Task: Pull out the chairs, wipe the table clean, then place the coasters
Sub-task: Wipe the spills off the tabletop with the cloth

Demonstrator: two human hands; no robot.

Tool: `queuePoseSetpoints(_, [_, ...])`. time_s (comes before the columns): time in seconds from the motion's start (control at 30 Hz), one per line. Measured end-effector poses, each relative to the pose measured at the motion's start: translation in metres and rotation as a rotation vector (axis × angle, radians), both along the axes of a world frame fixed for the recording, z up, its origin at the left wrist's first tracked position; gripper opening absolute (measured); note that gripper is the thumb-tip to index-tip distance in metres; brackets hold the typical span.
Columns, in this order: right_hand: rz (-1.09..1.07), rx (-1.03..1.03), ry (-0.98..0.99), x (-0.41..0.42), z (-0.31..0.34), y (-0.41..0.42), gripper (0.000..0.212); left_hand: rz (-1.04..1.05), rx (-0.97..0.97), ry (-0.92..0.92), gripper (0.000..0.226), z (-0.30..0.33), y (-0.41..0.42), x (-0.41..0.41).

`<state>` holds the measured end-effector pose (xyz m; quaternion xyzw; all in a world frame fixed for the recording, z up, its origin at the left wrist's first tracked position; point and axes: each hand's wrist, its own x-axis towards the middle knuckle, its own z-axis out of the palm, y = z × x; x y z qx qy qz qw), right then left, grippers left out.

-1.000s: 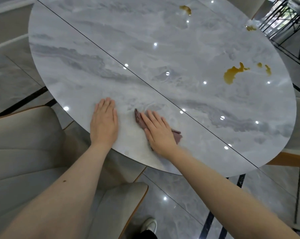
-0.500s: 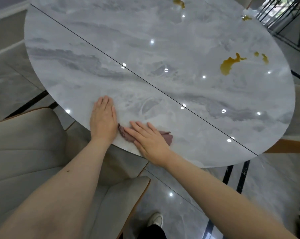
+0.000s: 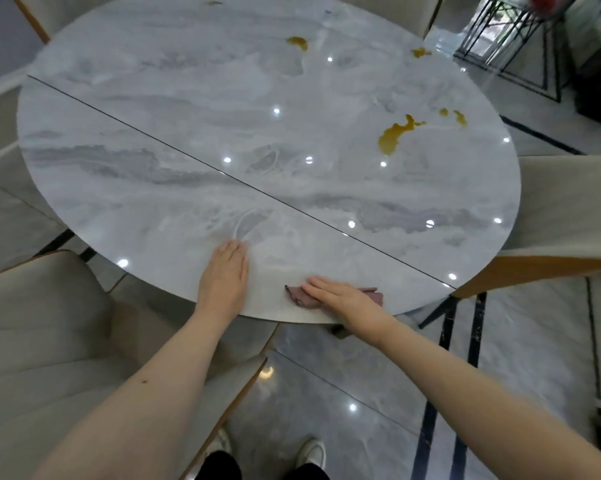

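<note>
1. Shoes (image 3: 313, 453), white, on our feet, at the bottom edge over glossy grey floor tile.
2. Chair (image 3: 50, 341), beige upholstery, beside our left arm.
3. Right hand (image 3: 340, 297): fingers straight and together, palm pressing flat on the cloth (image 3: 373, 295), fingertips pointing left.
4. Cloth: mauve, crumpled, long axis along the table's near rim.
5. Left hand (image 3: 224, 275): flat on the table (image 3: 153, 202), fingers straight, holding nothing.
6. Spills (image 3: 394, 135): yellow-brown, far right of the marble-patterned top.
7. We read no writing anywhere.
</note>
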<state>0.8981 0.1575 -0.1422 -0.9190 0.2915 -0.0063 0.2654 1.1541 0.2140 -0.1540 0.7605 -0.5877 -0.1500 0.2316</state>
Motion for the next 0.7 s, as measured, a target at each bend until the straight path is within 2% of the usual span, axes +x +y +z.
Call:
queuePoseSetpoints(0.1, [-0.408,0.128,-0.167,-0.025,0.018,-0.009,0.045,-0.049,-0.025,0.090,0.038,0.013,-0.009,-0.043])
queuePoseSetpoints(0.17, [-0.682,0.311,-0.356,-0.034,0.035,-0.011,0.033,-0.065,-0.023,0.204,0.035,0.025,-0.020,-0.077])
queuePoseSetpoints(0.23, [-0.840,0.508,-0.489,-0.043,0.050,-0.014,0.022,-0.058,0.020,0.380,0.031,0.039,-0.035,-0.114])
queuePoseSetpoints(0.3, [-0.912,0.588,-0.553,-0.055,0.057,-0.017,0.025,-0.034,0.104,0.614,0.030,0.054,-0.048,-0.146])
queuePoseSetpoints(0.37, [-0.957,0.630,-0.613,-0.063,0.060,-0.017,0.028,-0.028,0.141,0.763,0.029,0.065,-0.057,-0.171])
queuePoseSetpoints(0.47, [-1.044,0.690,-0.733,-0.085,0.068,-0.022,0.027,0.010,0.126,0.855,0.030,0.079,-0.068,-0.205])
queuePoseSetpoints(0.7, [-1.149,0.760,-0.779,-0.130,0.090,-0.045,0.019,0.038,0.135,0.946,0.027,0.095,-0.097,-0.255])
